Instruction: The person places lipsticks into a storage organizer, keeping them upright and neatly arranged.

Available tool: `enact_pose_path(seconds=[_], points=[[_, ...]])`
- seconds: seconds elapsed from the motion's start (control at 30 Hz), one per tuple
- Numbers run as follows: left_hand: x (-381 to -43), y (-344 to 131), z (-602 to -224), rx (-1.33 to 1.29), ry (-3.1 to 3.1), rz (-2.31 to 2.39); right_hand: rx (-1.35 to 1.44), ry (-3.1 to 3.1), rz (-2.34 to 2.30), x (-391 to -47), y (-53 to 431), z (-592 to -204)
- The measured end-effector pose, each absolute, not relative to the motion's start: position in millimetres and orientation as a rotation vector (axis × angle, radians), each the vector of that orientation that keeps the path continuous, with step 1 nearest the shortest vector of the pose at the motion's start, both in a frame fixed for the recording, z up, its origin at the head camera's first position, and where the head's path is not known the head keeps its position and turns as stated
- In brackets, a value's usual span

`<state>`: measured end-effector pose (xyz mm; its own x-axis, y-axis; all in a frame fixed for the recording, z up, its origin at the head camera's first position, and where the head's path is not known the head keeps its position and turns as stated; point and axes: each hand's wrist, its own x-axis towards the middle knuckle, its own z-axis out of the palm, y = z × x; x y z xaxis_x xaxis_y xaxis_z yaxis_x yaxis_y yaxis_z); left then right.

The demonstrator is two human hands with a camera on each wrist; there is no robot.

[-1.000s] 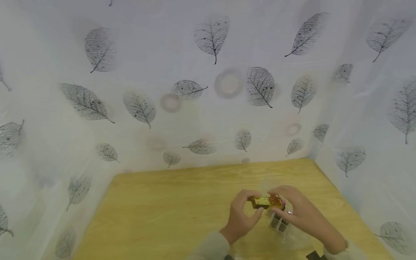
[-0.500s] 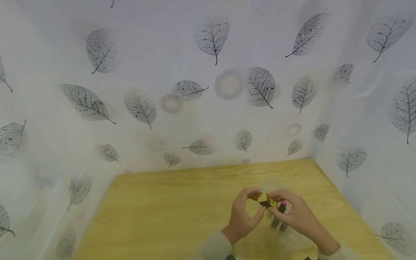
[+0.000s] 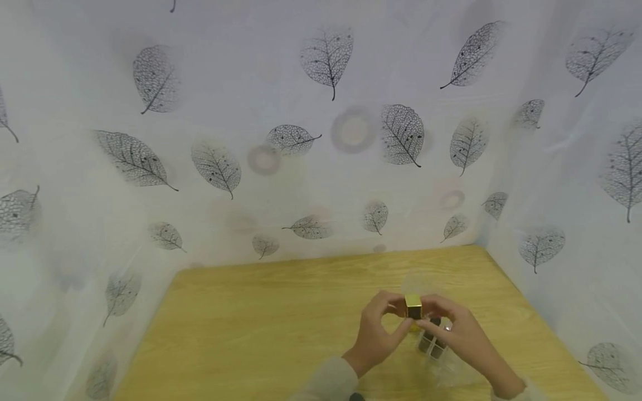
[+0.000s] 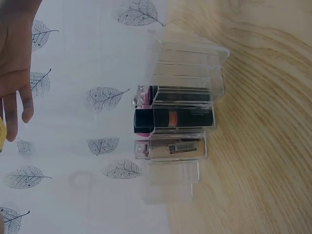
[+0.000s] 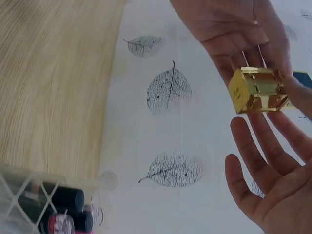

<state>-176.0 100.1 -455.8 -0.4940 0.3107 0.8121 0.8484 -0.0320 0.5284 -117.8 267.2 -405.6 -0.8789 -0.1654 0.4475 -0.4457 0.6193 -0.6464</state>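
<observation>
Between both hands' fingertips is a small gold square-sided lipstick tube (image 3: 413, 305), stood on end over the table; its front face looks dark. Shiny gold walls and a stamped end of this lipstick tube (image 5: 258, 91) show in the right wrist view, with a dark part at the far end. My left hand (image 3: 375, 333) pinches it from the left, thumb bent toward it. From the right, my right hand (image 3: 458, 334) holds it with thumb and fingers. In the left wrist view, part of the right hand (image 4: 14, 73) appears at the upper left.
A clear plastic organizer (image 4: 187, 73) stands on the wooden table (image 3: 251, 323), just beyond and below the hands. Several dark cosmetic tubes (image 4: 195, 117) and a beige bottle (image 4: 178, 148) stand in its compartments. White leaf-print sheeting (image 3: 301, 184) encloses the table's back and sides.
The lipstick tube lay lengthwise between the hands, then tilted, and now stands on end. My right hand has shifted slightly left, so the two hands are closer together.
</observation>
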Motion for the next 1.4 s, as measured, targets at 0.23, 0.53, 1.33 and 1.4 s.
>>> enact_pose_path(seconds=[0.23, 0.53, 1.33, 1.4], points=[[-174, 104, -457, -1.21, -1.812, -1.57, 0.373, -2.52, 0.894, -116, 288, -409], [-164, 108, -453, -1.22, -1.808, -1.553, 0.071, -2.597, 0.636, -120, 328, -434], [-154, 147, -510, -1.224, -2.026, -1.474, 0.242, -2.599, 0.07, -126, 375, -524], [-152, 150, -515, -1.198, -2.039, -1.469, 0.266, -2.591, 0.026, -125, 375, -526]])
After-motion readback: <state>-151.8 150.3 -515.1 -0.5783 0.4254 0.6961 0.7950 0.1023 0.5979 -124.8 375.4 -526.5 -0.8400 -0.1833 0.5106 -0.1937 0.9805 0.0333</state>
